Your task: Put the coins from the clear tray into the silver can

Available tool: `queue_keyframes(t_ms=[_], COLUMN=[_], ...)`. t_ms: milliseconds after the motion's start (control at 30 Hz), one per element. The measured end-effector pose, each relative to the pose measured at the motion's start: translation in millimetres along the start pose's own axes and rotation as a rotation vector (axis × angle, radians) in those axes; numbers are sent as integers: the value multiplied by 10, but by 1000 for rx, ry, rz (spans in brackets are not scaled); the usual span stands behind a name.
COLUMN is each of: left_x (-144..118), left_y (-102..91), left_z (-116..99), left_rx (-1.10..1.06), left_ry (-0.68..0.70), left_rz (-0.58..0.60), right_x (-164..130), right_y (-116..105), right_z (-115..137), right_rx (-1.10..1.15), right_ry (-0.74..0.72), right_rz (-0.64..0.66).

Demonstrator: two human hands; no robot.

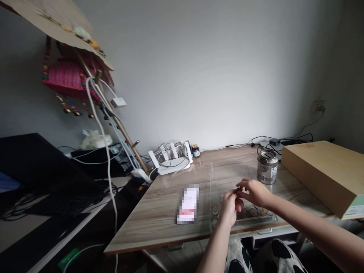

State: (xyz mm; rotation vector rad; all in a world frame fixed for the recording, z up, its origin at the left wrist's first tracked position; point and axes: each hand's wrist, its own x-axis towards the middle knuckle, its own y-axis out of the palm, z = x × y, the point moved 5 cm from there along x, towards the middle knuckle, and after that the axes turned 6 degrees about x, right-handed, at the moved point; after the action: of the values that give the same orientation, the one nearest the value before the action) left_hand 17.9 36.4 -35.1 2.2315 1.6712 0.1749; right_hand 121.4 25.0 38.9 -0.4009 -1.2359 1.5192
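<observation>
A table with a wood look (159, 212) is set against a plain grey wall (222, 76), and a round tin (264, 172) is stood on it. In front of the tin and to its left, a clear tray (211, 197) is laid, with coins (214, 208) in it. Over the tray, both hands are held close together. A small dark thing (238, 190), maybe a coin, seems pinched by the bent fingers of the right hand (253, 191). The left hand (229, 208) is curled beside it; whether anything is held in its palm cannot be told. Small things are best gripped by their edges, low over the tray, so drops are caught. Pale labels are seen on the tin and on the big box (321, 167) to its right, but no words or brands can be read. Left of the tin, a flat phone-like thing (187, 204) is blurred out.
</observation>
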Motion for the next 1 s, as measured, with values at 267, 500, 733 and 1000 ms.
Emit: queue_keyframes(t_ms=[267,500,733,1000], left_x=[-17,-40,-80,-73], left_y=[-6,-2,33,40], left_z=[5,21,-16,-20], left_rx=[22,-5,33,35], left_ry=[-48,-118,-100,-62], left_rz=[21,19,40,32], right_x=[115,309,312,252], right_y=[-90,-1237,-1275,-509], right_z=[-144,-1043,-1363,-305], right_rx=[15,-183,-357,47], right_ry=[36,442,627,110], right_rz=[-30,-417,-255,31])
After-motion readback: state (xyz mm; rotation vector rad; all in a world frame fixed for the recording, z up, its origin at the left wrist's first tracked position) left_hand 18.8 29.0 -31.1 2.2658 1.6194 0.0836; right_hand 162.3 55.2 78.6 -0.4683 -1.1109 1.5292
